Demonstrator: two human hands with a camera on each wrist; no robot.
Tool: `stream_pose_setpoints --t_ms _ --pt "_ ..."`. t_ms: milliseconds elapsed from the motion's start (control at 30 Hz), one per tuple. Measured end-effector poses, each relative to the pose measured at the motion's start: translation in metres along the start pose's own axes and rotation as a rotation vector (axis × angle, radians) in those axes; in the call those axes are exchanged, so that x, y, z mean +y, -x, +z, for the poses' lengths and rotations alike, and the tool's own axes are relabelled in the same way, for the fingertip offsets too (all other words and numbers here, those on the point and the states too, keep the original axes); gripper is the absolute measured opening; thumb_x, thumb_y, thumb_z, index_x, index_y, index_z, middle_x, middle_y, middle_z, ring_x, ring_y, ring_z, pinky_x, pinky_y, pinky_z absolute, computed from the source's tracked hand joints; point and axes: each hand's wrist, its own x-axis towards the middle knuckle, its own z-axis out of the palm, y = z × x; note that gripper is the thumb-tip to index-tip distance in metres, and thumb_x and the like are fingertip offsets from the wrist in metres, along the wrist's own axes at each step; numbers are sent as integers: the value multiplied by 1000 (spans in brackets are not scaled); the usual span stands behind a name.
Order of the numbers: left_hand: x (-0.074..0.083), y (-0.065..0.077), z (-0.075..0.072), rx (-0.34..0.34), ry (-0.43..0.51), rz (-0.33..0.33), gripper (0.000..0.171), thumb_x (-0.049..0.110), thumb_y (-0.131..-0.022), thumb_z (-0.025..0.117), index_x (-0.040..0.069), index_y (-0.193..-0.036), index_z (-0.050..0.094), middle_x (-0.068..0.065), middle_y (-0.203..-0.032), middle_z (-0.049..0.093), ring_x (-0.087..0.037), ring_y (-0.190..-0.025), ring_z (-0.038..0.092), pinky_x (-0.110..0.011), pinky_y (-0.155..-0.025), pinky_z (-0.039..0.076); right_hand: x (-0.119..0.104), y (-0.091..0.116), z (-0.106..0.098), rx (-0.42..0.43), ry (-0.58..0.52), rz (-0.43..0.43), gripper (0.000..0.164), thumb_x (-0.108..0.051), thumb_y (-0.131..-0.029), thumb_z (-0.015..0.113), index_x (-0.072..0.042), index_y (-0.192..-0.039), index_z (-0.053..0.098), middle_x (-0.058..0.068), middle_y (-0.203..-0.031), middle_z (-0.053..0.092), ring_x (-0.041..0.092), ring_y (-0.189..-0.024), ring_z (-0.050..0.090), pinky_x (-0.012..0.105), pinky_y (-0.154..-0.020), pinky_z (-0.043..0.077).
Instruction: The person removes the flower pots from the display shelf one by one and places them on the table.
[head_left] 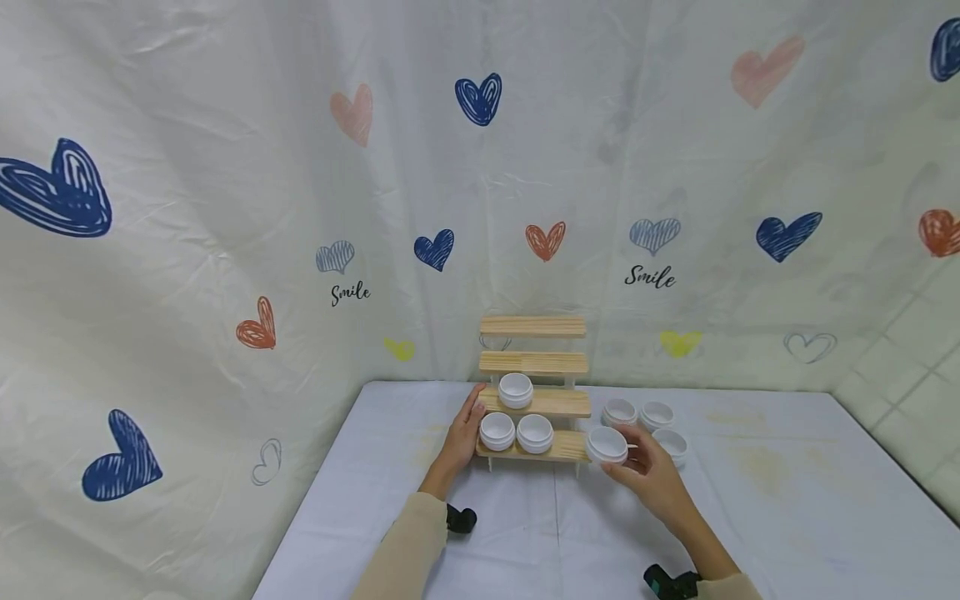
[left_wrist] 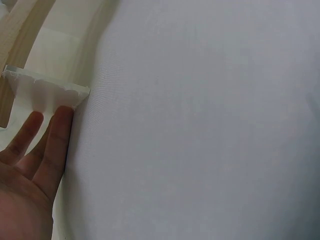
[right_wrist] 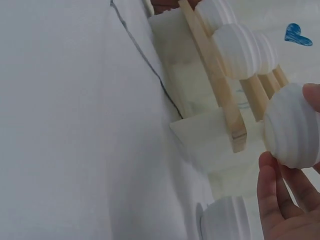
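In the head view a tiered wooden display stand (head_left: pixel 533 402) holds three white ribbed bowls. One bowl (head_left: pixel 516 390) sits on the second tier from the bottom, and two more, a left bowl (head_left: pixel 497 431) and a right bowl (head_left: pixel 535 433), share the lowest tier. My left hand (head_left: pixel 459 433) is at the stand's left side. Its fingers (left_wrist: pixel 56 145) are fairly straight beside the white side support (left_wrist: pixel 45 87) in the left wrist view. Between thumb and fingers my right hand (head_left: pixel 643 467) holds another white bowl (right_wrist: pixel 294 127), raised just off the lowest tier's right end.
Behind the right hand, several white bowls (head_left: pixel 657 414) stand on the white-covered table (head_left: pixel 795 492). A curtain (head_left: pixel 480 183) printed with hearts hangs behind the stand. The upper two tiers (head_left: pixel 533 327) bear nothing. White tiles (head_left: pixel 911 392) line the far right.
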Motion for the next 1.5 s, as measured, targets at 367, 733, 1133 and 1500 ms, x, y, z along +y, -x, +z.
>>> stream_pose_setpoints --t_ms 367,733,1133,1500 --pt "-1 -2 1 18 19 5 50 46 -109 41 36 -158 37 -7 -165 38 -34 -154 31 -57 -125 23 9 8 -7 -11 -27 4 64 -6 -86 82 3 -141 51 16 -128 58 -3 -102 59 13 -85 52" --pt "0 -3 1 8 22 -7 51 46 -109 41 35 -159 36 -7 -165 38 -33 -154 31 -56 -125 22 22 10 -19 -48 63 29 61 -10 -84 84 0 -136 55 21 -125 63 -3 -98 61 17 -82 54" --pt "-1 -2 0 12 29 7 50 44 -110 41 34 -159 36 -8 -165 36 -35 -154 29 -57 -125 22 38 10 -31 -121 74 100 64 -12 -83 85 0 -137 53 24 -128 61 -1 -98 63 19 -84 54" --pt "-2 -3 1 9 22 8 52 45 -110 40 31 -159 36 -9 -165 36 -35 -154 29 -58 -125 21 41 14 -38 -141 85 78 66 -11 -81 86 1 -137 53 24 -129 61 1 -100 64 19 -84 54"
